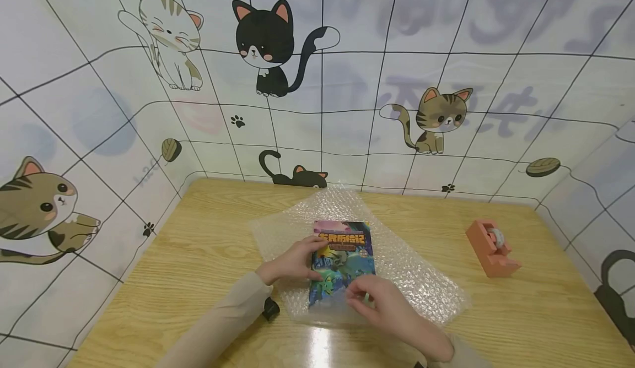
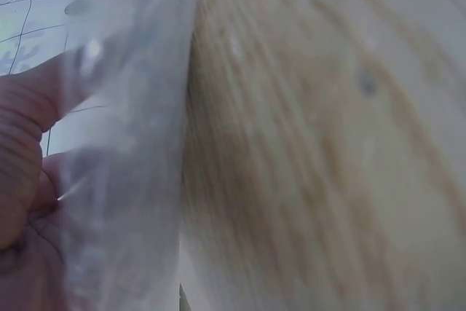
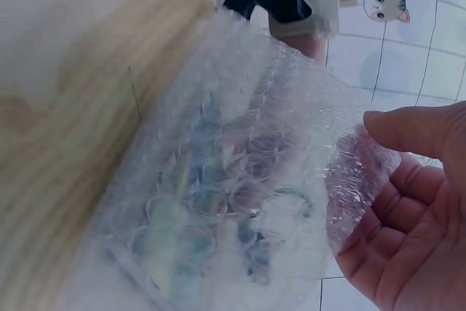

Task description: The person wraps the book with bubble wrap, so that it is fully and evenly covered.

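Note:
A colourful book lies on a sheet of bubble wrap in the head view, the lower edge of its cover under a folded-up part of the wrap. My left hand rests on the book's left side, its fingers spread over the cover. In the left wrist view, bubble wrap stands in front of that hand and blurs it. At the book's lower right, my right hand pinches the wrap. The right wrist view shows the right hand with thumb and fingers on the wrap's edge.
An orange tape dispenser with a roll of tape stands on the right of the wooden table. Cloth walls printed with cats and a grid enclose the table at the back and sides.

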